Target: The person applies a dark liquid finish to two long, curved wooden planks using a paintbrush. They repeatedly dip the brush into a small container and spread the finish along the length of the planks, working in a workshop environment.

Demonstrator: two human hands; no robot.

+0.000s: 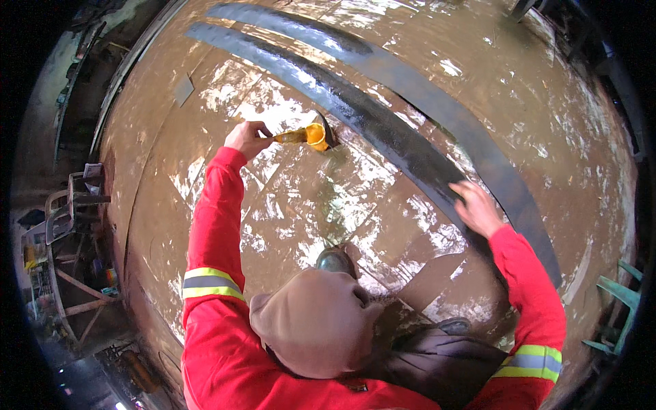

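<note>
My left hand [249, 139] is closed in a pinch on the narrow end of a yellow cup-shaped scoop [316, 137]. Its round opening faces up, and a dark curved piece [328, 130] sits against its far side. My right hand [477, 209] rests on the nearer of two long curved strips [369, 121], with its fingers drawn together; whatever they grip is too small to make out. That strip looks black and glossy along much of its length. Behind it lies the second strip [444, 113], blue-grey with a dark patch toward its far left end.
Brown floor sheeting [164, 143] with bright white patches spreads under the strips. A small grey plate [184, 89] lies at the far left. Chair-like frames [65, 212] stand by the left edge, a green frame [620, 301] at right. My boot [335, 260] is in front of me.
</note>
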